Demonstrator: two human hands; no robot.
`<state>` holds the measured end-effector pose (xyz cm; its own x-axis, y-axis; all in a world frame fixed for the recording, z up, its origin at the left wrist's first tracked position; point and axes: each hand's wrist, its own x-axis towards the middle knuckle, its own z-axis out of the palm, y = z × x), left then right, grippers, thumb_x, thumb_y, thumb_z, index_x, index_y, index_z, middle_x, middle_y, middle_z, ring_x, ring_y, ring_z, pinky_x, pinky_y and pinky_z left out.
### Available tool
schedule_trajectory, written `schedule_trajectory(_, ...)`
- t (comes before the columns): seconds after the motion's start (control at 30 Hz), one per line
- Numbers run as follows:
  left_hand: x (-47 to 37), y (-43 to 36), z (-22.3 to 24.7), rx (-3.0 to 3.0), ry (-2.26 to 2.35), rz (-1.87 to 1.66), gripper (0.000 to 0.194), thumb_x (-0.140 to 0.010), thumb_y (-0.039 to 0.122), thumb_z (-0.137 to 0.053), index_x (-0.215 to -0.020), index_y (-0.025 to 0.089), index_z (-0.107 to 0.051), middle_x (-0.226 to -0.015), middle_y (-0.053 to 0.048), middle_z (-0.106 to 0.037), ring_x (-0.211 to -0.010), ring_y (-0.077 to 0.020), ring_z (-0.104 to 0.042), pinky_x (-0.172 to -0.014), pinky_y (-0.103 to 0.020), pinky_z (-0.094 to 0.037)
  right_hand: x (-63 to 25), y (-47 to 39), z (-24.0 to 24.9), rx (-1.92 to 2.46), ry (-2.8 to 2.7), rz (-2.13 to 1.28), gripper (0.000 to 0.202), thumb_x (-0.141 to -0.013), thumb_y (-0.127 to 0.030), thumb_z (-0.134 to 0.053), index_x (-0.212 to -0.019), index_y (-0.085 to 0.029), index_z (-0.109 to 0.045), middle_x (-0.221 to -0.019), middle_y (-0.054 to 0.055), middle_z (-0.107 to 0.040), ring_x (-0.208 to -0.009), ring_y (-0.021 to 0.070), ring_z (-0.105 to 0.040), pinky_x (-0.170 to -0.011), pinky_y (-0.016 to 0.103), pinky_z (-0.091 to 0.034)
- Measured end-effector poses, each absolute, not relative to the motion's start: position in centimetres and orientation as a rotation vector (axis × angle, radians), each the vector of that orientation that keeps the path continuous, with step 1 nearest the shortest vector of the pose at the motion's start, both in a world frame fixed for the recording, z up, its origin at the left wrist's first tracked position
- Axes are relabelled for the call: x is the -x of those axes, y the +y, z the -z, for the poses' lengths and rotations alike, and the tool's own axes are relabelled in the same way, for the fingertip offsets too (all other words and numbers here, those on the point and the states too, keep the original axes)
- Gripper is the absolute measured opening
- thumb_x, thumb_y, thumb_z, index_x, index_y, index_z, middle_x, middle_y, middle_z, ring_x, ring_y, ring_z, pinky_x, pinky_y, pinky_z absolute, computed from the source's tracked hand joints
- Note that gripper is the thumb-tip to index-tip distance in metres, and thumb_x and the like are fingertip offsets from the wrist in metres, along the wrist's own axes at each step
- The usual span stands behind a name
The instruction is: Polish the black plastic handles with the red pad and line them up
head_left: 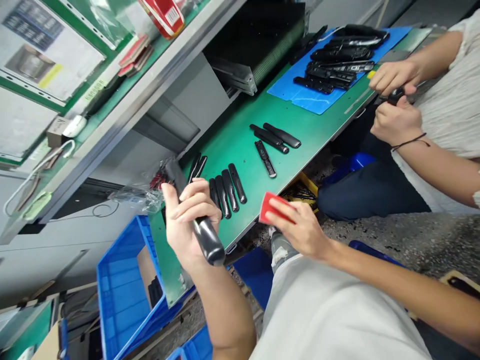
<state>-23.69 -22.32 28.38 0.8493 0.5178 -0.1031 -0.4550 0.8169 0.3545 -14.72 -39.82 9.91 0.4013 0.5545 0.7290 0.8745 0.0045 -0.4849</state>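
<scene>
My left hand [193, 220] is wrapped round a long black handle-shaped part [208, 240], raised over the near left end of the green table [232, 125]. A red pad [275, 209] is pinched in my right hand [305, 227], just off the table's front edge. The pad and the black part are apart. Several smooth black parts [229, 190] lie side by side on the table behind my left hand. Farther right lie two or more black parts [281, 135] and one open part with inner detail showing [265, 159].
A blue mat [318, 102] holds several black parts at the far right, near a co-worker's hands [397, 100]. A blue crate [120, 290] stands at the left. A metal-edged shelf [142, 110] crosses the upper left. A conveyor [262, 45] stands behind.
</scene>
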Motion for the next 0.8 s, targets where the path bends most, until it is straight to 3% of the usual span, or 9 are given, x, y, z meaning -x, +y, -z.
schedule_trajectory(0.1,22.9,-24.1,-28.1,-0.457,0.316,-0.515,0.037,-0.1,0.052,-0.052,-0.083,0.02,-0.047,-0.069,0.004,-0.059,-0.064,-0.0051,-0.062,-0.061,-0.011,-0.053,14.1,-40.9,-11.5,1.491,-1.078,0.25,0.062,-0.099,-0.017,-0.047,-0.157,-0.034,-0.035,-0.159,0.008,-0.043,-0.127,0.0267,-0.055,-0.101,0.051,-0.049)
schedule_trajectory(0.17,22.1,-25.2,-27.4,-0.567,0.395,-0.529,0.039,-0.1,0.051,-0.053,-0.08,0.018,-0.051,-0.068,0.004,-0.057,-0.056,-0.005,-0.055,-0.053,-0.013,-0.049,13.9,-41.2,-13.3,1.329,-1.228,0.275,0.065,-0.098,-0.018,-0.046,-0.159,-0.032,-0.03,-0.163,0.008,-0.036,-0.13,0.0273,-0.054,-0.103,0.051,-0.05)
schedule_trajectory(0.27,20.9,-26.7,-26.3,-0.718,0.511,-0.495,0.03,-0.099,0.044,-0.059,-0.099,0.015,-0.065,-0.064,0.006,-0.051,-0.046,-0.0033,-0.047,-0.043,-0.013,-0.039,13.1,-40.8,-15.5,1.204,-1.428,0.395,0.069,-0.096,-0.018,-0.05,-0.16,-0.031,-0.028,-0.167,0.004,-0.027,-0.131,0.0256,-0.052,-0.104,0.047,-0.051)
schedule_trajectory(0.37,20.2,-27.8,-25.9,-0.801,0.632,-0.442,0.033,-0.099,0.042,-0.061,-0.118,0.017,-0.068,-0.063,0.006,-0.051,-0.048,-0.0049,-0.052,-0.047,-0.015,-0.043,11.8,-39.8,-17.0,1.256,-1.457,0.469,0.062,-0.097,-0.016,-0.052,-0.153,-0.037,-0.039,-0.163,-0.001,-0.036,-0.13,0.0213,-0.052,-0.103,0.041,-0.052)
schedule_trajectory(0.53,19.6,-27.6,-26.0,-0.764,0.726,-0.476,0.032,-0.097,0.043,-0.064,-0.117,0.019,-0.067,-0.064,0.007,-0.051,-0.045,-0.0033,-0.048,-0.043,-0.014,-0.04,12.5,-39.7,-16.5,1.315,-1.561,0.523,0.043,-0.099,-0.023,-0.057,-0.139,-0.038,-0.056,-0.152,-0.004,-0.054,-0.126,0.0156,-0.057,-0.092,0.037,-0.053)
schedule_trajectory(0.67,18.5,-23.9,-24.1,-0.852,0.886,-0.543,0.026,-0.106,0.032,-0.046,-0.109,0.013,-0.064,-0.068,0.004,-0.051,-0.044,-0.0009,-0.04,-0.042,-0.01,-0.036,15.3,-41.2,-12.5,1.157,-1.839,0.584,0.023,-0.094,-0.042,-0.064,-0.116,-0.043,-0.072,-0.144,-0.016,-0.058,-0.088,0.0123,-0.065,-0.065,0.032,-0.055)
schedule_trajectory(0.73,16.9,-21.4,-21.8,-1.052,1.052,-0.578,0.032,-0.109,0.028,-0.035,-0.109,0.012,-0.062,-0.069,0.003,-0.053,-0.046,-0.0023,-0.042,-0.047,-0.012,-0.039,15.3,-41.4,-10.5,1.243,-1.777,0.567,0.026,-0.092,-0.04,-0.067,-0.117,-0.044,-0.072,-0.139,-0.014,-0.063,-0.084,0.0136,-0.065,-0.063,0.033,-0.054)
schedule_trajectory(0.8,14.6,-19.4,-18.9,-1.229,1.173,-0.642,0.034,-0.109,0.032,-0.031,-0.117,0.013,-0.058,-0.072,0.001,-0.056,-0.05,-0.0063,-0.048,-0.052,-0.017,-0.045,14.2,-41.3,-9.4,1.413,-1.461,0.583,0.046,-0.092,-0.025,-0.066,-0.136,-0.037,-0.062,-0.14,-0.003,-0.065,-0.1,0.0187,-0.066,-0.074,0.037,-0.055)
